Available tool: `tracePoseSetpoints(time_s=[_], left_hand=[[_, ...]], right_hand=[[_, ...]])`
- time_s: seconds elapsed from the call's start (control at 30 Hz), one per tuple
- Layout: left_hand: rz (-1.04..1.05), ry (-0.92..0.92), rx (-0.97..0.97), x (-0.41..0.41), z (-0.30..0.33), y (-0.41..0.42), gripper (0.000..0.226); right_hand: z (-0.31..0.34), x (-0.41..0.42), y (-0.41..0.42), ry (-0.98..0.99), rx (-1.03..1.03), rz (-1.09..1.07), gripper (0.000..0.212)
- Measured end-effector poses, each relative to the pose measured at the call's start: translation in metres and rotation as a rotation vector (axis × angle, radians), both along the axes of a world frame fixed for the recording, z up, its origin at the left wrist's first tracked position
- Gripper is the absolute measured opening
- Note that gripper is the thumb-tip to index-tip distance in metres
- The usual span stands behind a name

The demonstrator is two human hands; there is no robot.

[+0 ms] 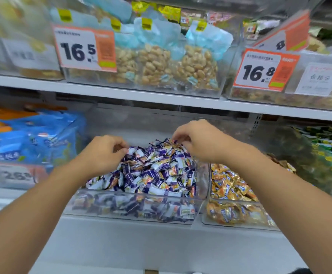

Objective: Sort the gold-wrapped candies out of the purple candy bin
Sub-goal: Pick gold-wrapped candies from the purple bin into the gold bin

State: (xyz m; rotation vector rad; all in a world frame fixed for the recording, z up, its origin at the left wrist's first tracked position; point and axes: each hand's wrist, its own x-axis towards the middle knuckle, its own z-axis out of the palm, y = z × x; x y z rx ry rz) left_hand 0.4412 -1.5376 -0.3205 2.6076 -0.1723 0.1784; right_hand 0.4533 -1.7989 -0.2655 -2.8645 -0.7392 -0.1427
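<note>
A clear plastic bin on the lower shelf is heaped with purple-and-white wrapped candies; a few gold wrappers show among them near the top of the heap. My left hand hovers over the heap's left side with its fingers curled, pinching something small that I cannot make out. At the top right of the heap my right hand reaches in, its fingertips pinching a gold-wrapped candy. Right beside it stands a second clear bin full of gold-wrapped candies.
Blue snack bags fill the bin to the left, green and yellow packs the one to the right. The white shelf above carries bins of bagged peanuts with orange price tags.
</note>
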Motion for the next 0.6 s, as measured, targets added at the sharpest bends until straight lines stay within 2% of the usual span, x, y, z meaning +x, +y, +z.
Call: tracePoseSetpoints(time_s=[0.1, 0.17, 0.23, 0.3, 0.4, 0.47, 0.53, 0.6], left_hand=[[-0.009, 0.026, 0.065, 0.005, -0.014, 0.011, 0.029], [-0.017, 0.009, 0.062, 0.01, -0.021, 0.018, 0.035], [-0.039, -0.075, 0.069, 0.015, -0.021, 0.022, 0.04], [-0.067, -0.092, 0.07, 0.018, -0.015, 0.024, 0.058], [-0.155, 0.095, 0.12, 0.02, -0.005, 0.024, 0.103], [-0.211, 0.243, 0.28, 0.023, -0.006, 0.024, 0.124], [-0.238, 0.371, 0.38, 0.026, -0.009, 0.024, 0.127], [-0.249, 0.38, 0.361, 0.027, -0.009, 0.026, 0.114]], right_hand=[[0.007, 0.045, 0.039, 0.282, -0.287, -0.077, 0.048], [0.009, 0.067, 0.055, 0.456, -0.397, -0.158, 0.046], [0.011, 0.076, 0.065, 0.513, -0.438, -0.224, 0.046], [0.02, 0.076, 0.078, 0.5, -0.364, -0.284, 0.05], [0.031, 0.062, 0.09, 0.514, -0.372, -0.31, 0.057], [0.018, 0.053, 0.092, 0.682, -0.368, -0.39, 0.073], [0.001, 0.055, 0.093, 0.878, -0.264, -0.542, 0.095], [-0.011, 0.067, 0.093, 0.955, -0.071, -0.567, 0.099]])
